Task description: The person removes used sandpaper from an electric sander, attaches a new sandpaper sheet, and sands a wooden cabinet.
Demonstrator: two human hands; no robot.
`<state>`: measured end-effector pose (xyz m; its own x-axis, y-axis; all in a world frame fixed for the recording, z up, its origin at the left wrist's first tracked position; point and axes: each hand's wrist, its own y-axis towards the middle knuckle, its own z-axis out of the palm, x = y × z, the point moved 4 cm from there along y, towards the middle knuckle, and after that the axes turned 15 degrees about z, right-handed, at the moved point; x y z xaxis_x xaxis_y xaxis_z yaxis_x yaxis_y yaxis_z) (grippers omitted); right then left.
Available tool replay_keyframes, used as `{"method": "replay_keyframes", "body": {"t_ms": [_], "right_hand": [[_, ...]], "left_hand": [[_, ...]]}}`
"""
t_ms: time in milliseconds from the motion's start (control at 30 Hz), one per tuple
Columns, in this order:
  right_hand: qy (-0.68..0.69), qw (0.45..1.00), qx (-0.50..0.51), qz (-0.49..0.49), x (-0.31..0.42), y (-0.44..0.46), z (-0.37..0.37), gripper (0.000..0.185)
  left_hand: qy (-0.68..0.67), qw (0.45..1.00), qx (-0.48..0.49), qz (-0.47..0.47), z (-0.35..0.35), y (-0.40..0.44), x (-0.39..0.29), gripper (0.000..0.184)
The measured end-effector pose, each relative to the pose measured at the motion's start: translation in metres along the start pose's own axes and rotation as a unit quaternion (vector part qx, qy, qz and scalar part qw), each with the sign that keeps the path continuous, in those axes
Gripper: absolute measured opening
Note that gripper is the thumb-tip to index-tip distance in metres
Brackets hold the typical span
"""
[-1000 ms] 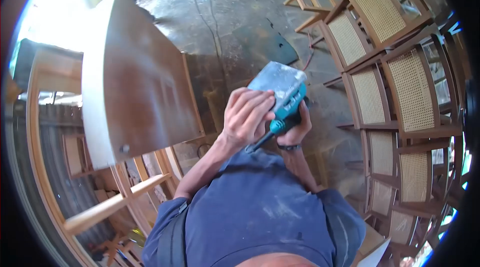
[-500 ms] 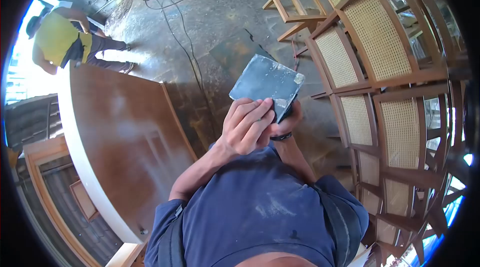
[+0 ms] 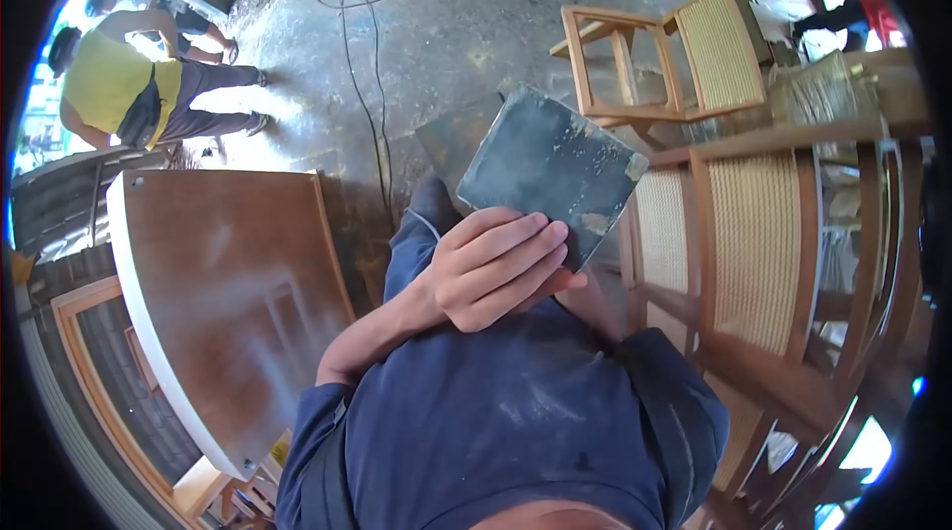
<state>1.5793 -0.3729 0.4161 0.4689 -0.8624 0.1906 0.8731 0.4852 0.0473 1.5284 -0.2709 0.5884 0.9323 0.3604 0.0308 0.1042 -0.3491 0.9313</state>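
From my head camera, my left hand (image 3: 501,267) is closed over the near edge of a dark, worn plate (image 3: 545,158), fingers together across its upturned face. The plate reaches forward and rightward from those fingertips, roughly square, with no clear long axis. My left is plainly nearer; my right forearm (image 3: 591,314) runs up behind, its fingers hidden, so I cannot tell their grip.

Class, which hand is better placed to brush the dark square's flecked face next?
Probably the left hand: it rests on the dark square, while the right hand cannot be clearly seen.
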Motion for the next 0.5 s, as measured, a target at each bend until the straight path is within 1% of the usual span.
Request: {"method": "replay_keyframes", "body": {"t_ms": [100,167,300,367,400,467,500], "right_hand": [[0.004,0.999,-0.009,0.042,0.027,0.049,-0.011,0.082],[0.005,0.998,-0.019,0.066,0.042,0.082,-0.018,0.082],[0.013,0.993,-0.037,0.111,0.072,0.155,-0.035,0.081],[0.006,0.992,-0.047,0.116,0.094,0.196,-0.047,0.081],[0.002,0.992,-0.055,0.114,0.107,0.216,-0.052,0.081],[-0.004,0.991,-0.071,0.112,0.131,0.26,-0.064,0.08],[-0.004,0.99,-0.085,0.112,0.143,0.281,-0.069,0.08]], "left_hand": [[0.019,1.0,0.006,-0.009,0.028,0.007,0.048,0.032],[0.038,0.999,-0.022,-0.002,0.045,0.01,0.08,0.023],[0.04,0.999,-0.016,-0.021,0.073,0.01,0.157,0.023],[0.046,0.999,-0.003,-0.014,0.088,0.004,0.203,0.029],[0.05,0.999,-0.004,-0.01,0.094,0.005,0.226,0.029],[0.1,0.992,0.047,-0.053,0.107,0.004,0.279,0.048],[0.098,0.992,0.058,-0.056,0.116,0.001,0.309,0.053]]}}
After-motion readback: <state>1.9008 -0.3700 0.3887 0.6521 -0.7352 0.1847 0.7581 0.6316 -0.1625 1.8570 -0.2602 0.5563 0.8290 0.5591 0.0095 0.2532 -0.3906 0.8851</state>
